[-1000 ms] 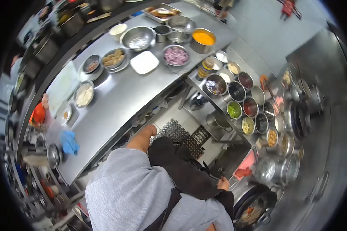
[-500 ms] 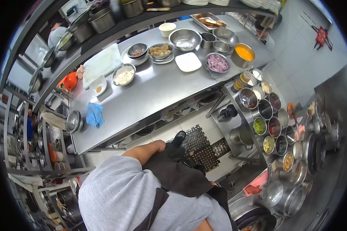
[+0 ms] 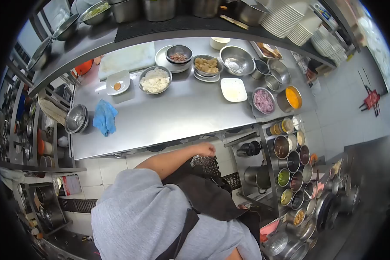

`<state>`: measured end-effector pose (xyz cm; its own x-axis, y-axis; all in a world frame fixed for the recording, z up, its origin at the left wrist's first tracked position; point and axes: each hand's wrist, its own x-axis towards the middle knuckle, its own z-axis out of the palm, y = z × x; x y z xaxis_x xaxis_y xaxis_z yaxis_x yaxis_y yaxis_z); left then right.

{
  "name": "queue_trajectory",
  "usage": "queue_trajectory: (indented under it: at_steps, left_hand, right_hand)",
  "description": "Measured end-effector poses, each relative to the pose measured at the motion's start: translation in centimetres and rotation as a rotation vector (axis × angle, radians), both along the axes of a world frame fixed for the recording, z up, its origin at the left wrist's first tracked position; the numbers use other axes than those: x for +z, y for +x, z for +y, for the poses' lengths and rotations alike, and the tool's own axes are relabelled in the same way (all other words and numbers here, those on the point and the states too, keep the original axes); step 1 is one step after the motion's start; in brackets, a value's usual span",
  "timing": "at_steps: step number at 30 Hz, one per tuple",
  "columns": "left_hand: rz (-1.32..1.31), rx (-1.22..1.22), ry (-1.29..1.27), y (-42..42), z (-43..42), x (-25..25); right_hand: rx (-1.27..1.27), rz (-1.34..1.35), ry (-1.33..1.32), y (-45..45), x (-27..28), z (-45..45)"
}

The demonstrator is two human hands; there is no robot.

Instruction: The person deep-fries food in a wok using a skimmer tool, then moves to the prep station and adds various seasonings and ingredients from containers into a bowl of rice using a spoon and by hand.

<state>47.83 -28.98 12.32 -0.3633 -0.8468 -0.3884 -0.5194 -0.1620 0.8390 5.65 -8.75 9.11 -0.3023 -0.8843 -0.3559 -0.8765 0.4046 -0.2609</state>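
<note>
My left hand [image 3: 205, 150] is held out in front of the apron, just short of the steel table's front edge. Its fingers are curled in, and nothing shows in them. Only a sliver of my right hand [image 3: 243, 207] appears past the dark apron [image 3: 208, 190], low on the right, with its fingers hidden. On the steel table [image 3: 173, 115] nearest my left hand are a white square dish [image 3: 234, 90], a bowl of chopped purple onion [image 3: 263, 100] and a blue cloth [image 3: 105, 118]. Neither hand touches any of these.
Along the table's back stand a white cutting board [image 3: 126, 60], a bowl of white crumbly food [image 3: 155, 80] and a pot of orange liquid [image 3: 294, 98]. A rack of ingredient containers [image 3: 283, 177] is on my right. An overhead shelf [image 3: 182, 37] spans the table.
My left hand has swung forward and right, away from the apron. The whole view has shifted, and the table and ingredient rack appear closer to me.
</note>
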Motion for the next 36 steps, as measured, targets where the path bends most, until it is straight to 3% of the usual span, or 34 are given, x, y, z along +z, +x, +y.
queue_trajectory:
  at_steps: [3,4,5,7,8,9,10,12,15,25,27,29,31,36]
  left_hand:
    - [0.092,0.095,0.026,2.0,-4.7,2.9]
    - [0.332,0.292,0.171,2.9,-5.8,4.3]
    - [0.564,0.489,0.3,4.5,-7.4,6.0]
    - [0.722,0.616,0.305,7.7,-10.0,7.7]
    - [0.814,0.688,0.305,9.5,-11.1,7.9]
    - [0.915,0.757,0.305,11.1,-12.3,8.0]
    - [0.906,0.746,0.278,12.8,-13.5,7.5]
    - [0.965,0.966,0.252,15.9,-16.0,6.4]
    - [0.917,1.107,0.163,19.1,-18.6,6.9]
    - [0.87,1.227,0.137,20.7,-21.7,7.8]
    - [0.814,1.177,0.089,19.8,-20.7,8.1]
    - [0.69,1.067,0.08,19.3,-18.8,5.2]
    - [0.662,1.121,0.13,17.9,-14.8,5.9]
    - [0.888,1.581,0.067,21.0,-6.3,2.5]
  right_hand:
    - [0.088,0.002,0.103,2.5,-0.7,-3.8]
    - [0.091,-0.011,0.111,3.8,-0.1,-4.9]
    - [0.145,-0.181,0.07,2.4,-3.0,-6.1]
    - [0.156,-0.07,0.015,4.7,-3.8,-7.9]
    - [-0.005,0.025,0.056,9.1,1.5,-8.8]
    - [-0.05,-0.039,0.08,10.1,2.5,-9.8]
    - [-0.099,-0.109,0.027,13.4,7.8,-10.6]
    - [-0.135,-0.147,0.004,15.6,11.0,-10.9]
    - [-0.21,-0.193,0.011,16.6,13.0,-11.6]
    - [-0.045,-0.105,-0.019,12.3,6.6,-16.4]
    - [-0.003,-0.096,-0.022,11.3,5.2,-17.0]
    - [0.041,-0.087,-0.031,10.3,3.9,-17.0]
    - [0.088,-0.08,-0.041,9.3,2.5,-17.1]
    - [0.159,-0.079,-0.091,9.3,1.6,-19.6]
